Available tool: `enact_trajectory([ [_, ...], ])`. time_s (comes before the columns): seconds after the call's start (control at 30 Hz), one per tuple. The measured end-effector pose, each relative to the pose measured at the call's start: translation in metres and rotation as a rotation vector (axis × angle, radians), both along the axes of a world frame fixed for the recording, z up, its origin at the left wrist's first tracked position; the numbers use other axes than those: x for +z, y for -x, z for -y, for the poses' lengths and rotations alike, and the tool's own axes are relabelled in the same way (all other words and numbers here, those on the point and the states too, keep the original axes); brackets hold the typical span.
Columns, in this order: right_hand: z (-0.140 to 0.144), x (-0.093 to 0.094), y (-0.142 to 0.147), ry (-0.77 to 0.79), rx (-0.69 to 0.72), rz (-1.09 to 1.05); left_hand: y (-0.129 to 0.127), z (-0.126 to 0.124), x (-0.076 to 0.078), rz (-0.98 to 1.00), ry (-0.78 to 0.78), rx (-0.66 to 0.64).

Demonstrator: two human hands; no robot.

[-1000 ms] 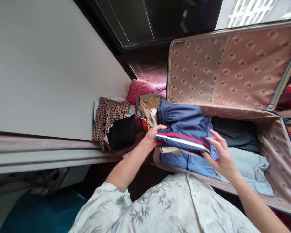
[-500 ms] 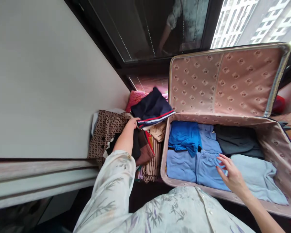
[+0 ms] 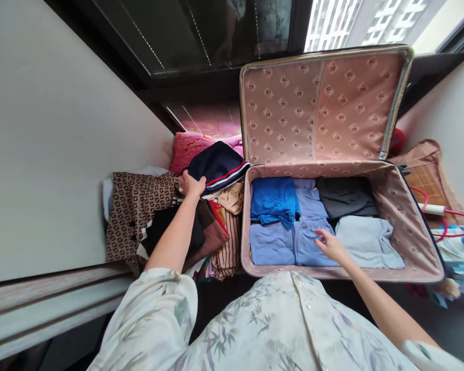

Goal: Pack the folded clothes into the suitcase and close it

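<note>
The left hand (image 3: 191,184), just left of the frame's centre, closes its fingers on the edge of a folded navy garment with red and white stripes (image 3: 217,166), which rests on top of a heap of clothes (image 3: 201,226) beside the suitcase. The right hand (image 3: 330,246), lower centre-right, lies loosely open, fingertips touching a folded light-blue garment (image 3: 307,239) inside the open suitcase (image 3: 406,226). Around it lie a bright blue piece (image 3: 274,198), a dark grey piece (image 3: 346,197) and a pale blue-grey one (image 3: 367,241). The patterned pink lid (image 3: 317,103) stands upright in the upper centre. A brown patterned cloth (image 3: 133,203) lies at the left of the heap.
</note>
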State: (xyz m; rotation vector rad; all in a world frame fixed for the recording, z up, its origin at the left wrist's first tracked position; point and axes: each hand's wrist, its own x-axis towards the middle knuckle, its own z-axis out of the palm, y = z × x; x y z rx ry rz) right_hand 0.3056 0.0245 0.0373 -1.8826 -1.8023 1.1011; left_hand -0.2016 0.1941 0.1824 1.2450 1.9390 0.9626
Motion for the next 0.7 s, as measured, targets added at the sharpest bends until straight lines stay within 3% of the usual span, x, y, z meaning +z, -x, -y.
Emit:
enact_trajectory([
  [0.1, -0.039, -0.002, 0.015, 0.134, -0.053, 0.067, -0.046, 0.026, -0.006, -0.146, -0.158, 0.073],
  [0.17, -0.069, -0.005, 0.030, 0.163, -0.077, 0.075, -0.092, 0.062, -0.019, -0.070, -0.197, -0.058],
  [0.27, -0.112, -0.014, 0.057, 0.164, -0.122, 0.056, -0.161, 0.132, -0.046, 0.160, -0.021, -0.218],
  [0.37, -0.142, -0.021, 0.088, 0.184, -0.190, 0.033, -0.201, 0.200, -0.068, 0.292, 0.211, -0.255],
  [0.5, -0.160, -0.024, 0.128, 0.212, -0.278, -0.011, -0.200, 0.260, -0.074, 0.333, 0.324, -0.218],
  [0.7, -0.170, -0.020, 0.167, 0.252, -0.285, -0.075, -0.181, 0.288, -0.066, 0.356, 0.302, -0.014],
])
